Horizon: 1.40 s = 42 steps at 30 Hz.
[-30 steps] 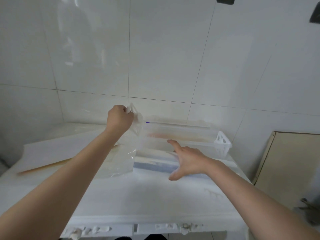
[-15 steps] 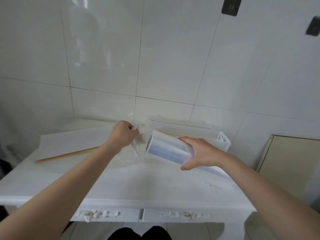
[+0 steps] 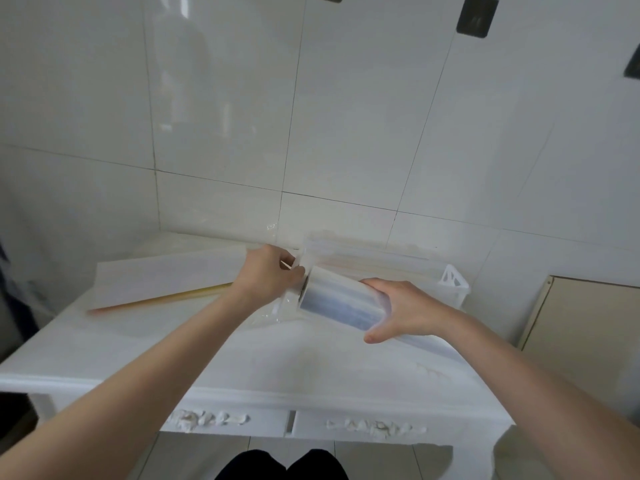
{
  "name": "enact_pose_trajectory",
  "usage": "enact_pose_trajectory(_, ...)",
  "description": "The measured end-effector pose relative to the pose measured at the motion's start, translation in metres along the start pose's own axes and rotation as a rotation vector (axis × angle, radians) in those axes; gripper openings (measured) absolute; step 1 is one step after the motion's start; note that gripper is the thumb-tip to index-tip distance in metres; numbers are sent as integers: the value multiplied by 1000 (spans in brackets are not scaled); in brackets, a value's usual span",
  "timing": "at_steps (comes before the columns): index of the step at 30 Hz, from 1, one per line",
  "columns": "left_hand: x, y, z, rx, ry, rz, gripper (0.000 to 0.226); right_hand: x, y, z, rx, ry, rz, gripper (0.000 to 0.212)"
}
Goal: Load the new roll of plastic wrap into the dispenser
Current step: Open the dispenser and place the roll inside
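Observation:
My right hand [image 3: 405, 311] grips the new roll of plastic wrap [image 3: 341, 304], a clear-wrapped cylinder held above the white table [image 3: 242, 358], its left end raised. At that left end my left hand [image 3: 268, 275] is closed on the roll's crinkled clear packaging film [image 3: 277, 308], which hangs down to the tabletop. Behind the hands the translucent white dispenser [image 3: 388, 263] lies along the wall with its lid open.
An old cardboard core [image 3: 159, 299] and a white sheet [image 3: 166, 275] lie at the table's left. A beige board [image 3: 585, 323] leans against the tiled wall on the right. The table's front edge has carved drawers [image 3: 291, 420].
My right hand picked the roll up from the table and holds it raised. My left hand came down from above the table to the roll's left end, still gripping film.

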State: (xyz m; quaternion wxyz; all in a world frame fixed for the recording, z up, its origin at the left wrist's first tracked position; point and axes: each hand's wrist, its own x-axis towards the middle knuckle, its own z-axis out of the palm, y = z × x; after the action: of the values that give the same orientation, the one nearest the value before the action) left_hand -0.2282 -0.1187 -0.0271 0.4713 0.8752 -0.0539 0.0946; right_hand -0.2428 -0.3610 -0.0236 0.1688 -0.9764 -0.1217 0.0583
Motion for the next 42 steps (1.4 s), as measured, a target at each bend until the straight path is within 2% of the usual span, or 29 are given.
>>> enact_pose_trajectory(4,-4,1,-3,3,-8,19,16,3,0,-1,48,-14,-5,96)
enact_pose_trajectory(7,-5,3,-5,31,-12,21,36,7,0,-3,100,-33,-11,92)
enact_pose_trajectory(11,-2,1,-4,19,-26,-4,36,10,3,-4,146,-34,-15,91)
enact_pose_trajectory(14,-3,0,1,-17,-72,-13,32,11,5,-6,154,-38,-15,87)
enact_pose_trajectory(16,-3,0,5,-43,-85,-16,37,10,4,-7,158,-39,-20,87)
enact_pose_trajectory(21,5,11,5,-252,-127,-159,49,9,5,-8,167,-22,-20,84)
enact_pose_trajectory(25,6,12,5,-268,-136,-184,45,11,4,-7,154,-29,-18,78)
enact_pose_trajectory(28,8,8,5,-148,-116,-160,45,15,3,-2,107,-64,-22,87)
enact_pose_trajectory(33,16,-1,13,240,-80,-51,57,24,1,8,-1,-118,-22,99)
enact_pose_trajectory(39,29,-17,19,371,-109,-31,56,33,8,13,-31,-178,-35,104)
enact_pose_trajectory(42,33,-15,20,528,-85,-27,51,38,10,11,-22,-221,-55,102)
